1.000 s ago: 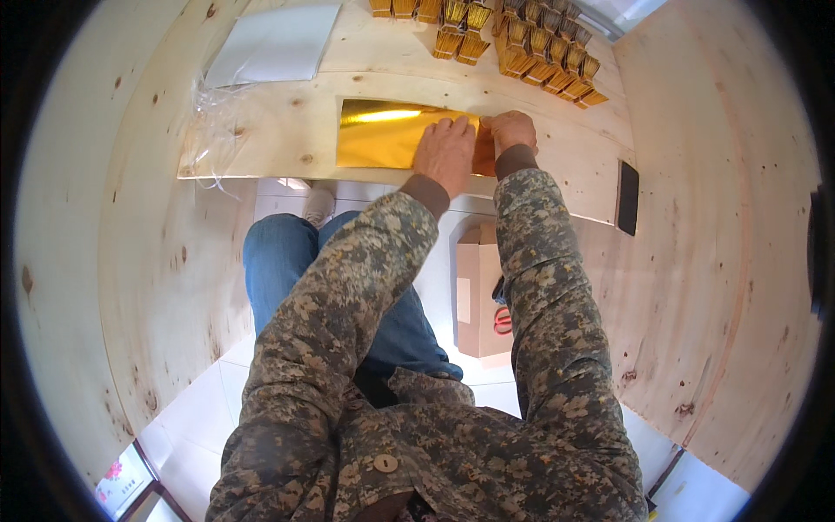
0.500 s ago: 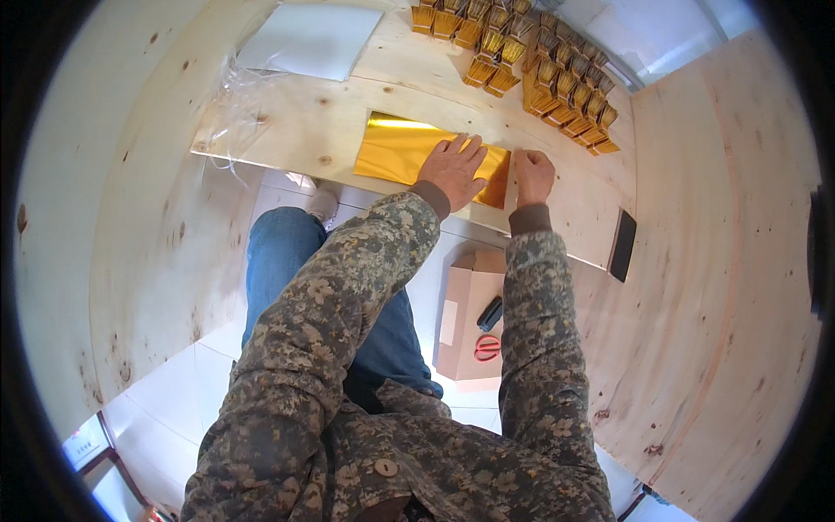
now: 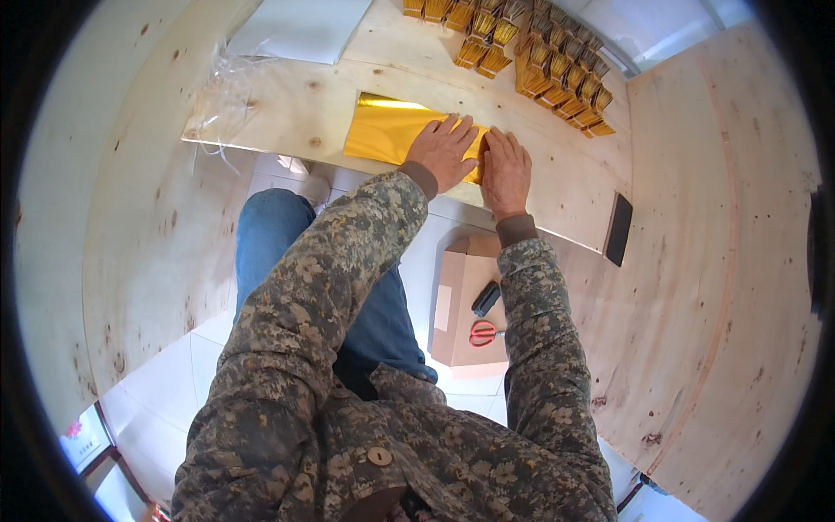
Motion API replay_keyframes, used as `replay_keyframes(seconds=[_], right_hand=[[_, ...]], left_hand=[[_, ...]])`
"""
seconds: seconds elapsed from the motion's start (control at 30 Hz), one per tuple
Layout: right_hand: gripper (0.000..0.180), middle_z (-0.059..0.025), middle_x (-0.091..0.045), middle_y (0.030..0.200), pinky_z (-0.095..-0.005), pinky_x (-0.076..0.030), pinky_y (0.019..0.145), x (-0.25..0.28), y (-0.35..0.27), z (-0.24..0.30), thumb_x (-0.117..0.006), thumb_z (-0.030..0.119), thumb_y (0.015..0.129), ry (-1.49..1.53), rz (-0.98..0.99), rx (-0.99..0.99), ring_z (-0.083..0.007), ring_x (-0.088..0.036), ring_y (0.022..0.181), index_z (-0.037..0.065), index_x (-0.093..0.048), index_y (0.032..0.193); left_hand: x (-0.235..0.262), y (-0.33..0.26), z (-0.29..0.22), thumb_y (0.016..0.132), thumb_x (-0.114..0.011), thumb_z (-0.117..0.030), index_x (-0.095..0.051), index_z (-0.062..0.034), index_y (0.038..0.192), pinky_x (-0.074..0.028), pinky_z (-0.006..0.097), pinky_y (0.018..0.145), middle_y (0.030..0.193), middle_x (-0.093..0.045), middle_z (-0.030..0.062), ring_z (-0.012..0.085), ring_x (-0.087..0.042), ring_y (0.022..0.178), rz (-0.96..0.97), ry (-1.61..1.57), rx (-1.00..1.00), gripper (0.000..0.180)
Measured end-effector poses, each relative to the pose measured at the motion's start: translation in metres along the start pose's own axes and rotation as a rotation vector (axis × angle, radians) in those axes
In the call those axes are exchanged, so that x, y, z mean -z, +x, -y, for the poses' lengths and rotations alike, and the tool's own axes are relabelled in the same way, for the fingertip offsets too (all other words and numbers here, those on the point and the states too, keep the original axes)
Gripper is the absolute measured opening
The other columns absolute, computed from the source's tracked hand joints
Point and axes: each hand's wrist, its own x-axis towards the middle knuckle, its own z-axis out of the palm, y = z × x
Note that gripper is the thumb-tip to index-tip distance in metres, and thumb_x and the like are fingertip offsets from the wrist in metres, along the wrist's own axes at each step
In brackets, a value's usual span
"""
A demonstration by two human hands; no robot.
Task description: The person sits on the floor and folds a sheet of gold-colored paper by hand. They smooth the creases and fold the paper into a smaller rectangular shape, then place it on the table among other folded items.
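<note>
A shiny gold foil sheet point(image 3: 383, 130) lies flat on the wooden table point(image 3: 287, 113), close to its near edge. My left hand point(image 3: 443, 151) rests palm down on the sheet, fingers stretched out. Beside it, my right hand point(image 3: 506, 173) lies over the sheet's right end with its fingers extended. That end of the foil is mostly hidden under my hands.
Folded gold bundles point(image 3: 557, 78) stand in rows at the back. White sheets point(image 3: 300, 30) and clear plastic strips point(image 3: 228, 91) lie at left. A black phone-like slab point(image 3: 618, 230) sits at right. Below is a cardboard box point(image 3: 452, 326) with red-handled scissors point(image 3: 484, 333).
My right hand has gone from a curled fist beside the foil to lying over its right end with fingers extended. The whole view has shifted slightly.
</note>
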Motion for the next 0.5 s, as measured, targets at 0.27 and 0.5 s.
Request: replay_keyframes(seconds=[0.27, 0.5], right_hand=[[0.038, -0.0061, -0.058, 0.139, -0.0516, -0.029, 0.114, -0.007, -0.005, -0.001, -0.059, 0.022, 0.093, -0.046, 0.025, -0.029, -0.0335, -0.047, 0.133, 0.01, -0.06, 0.13], [0.036, -0.0075, -0.057, 0.142, -0.0492, -0.03, 0.112, -0.01, -0.006, -0.01, -0.055, 0.019, 0.096, -0.045, 0.027, 0.023, -0.033, -0.046, 0.134, 0.009, -0.059, 0.131]], left_hand=[[0.008, -0.004, -0.024, 0.097, -0.053, -0.04, -0.041, -0.0064, 0.149, -0.023, 0.049, 0.117, 0.155, -0.039, 0.0145, 0.0283, -0.033, 0.144, -0.174, 0.024, 0.01, 0.063], [-0.001, -0.075, -0.094, 0.093, -0.06, -0.044, -0.026, -0.0038, 0.155, -0.015, 0.054, 0.12, 0.16, -0.026, 0.021, 0.0324, -0.026, 0.148, -0.07, -0.376, 0.096, 0.082]])
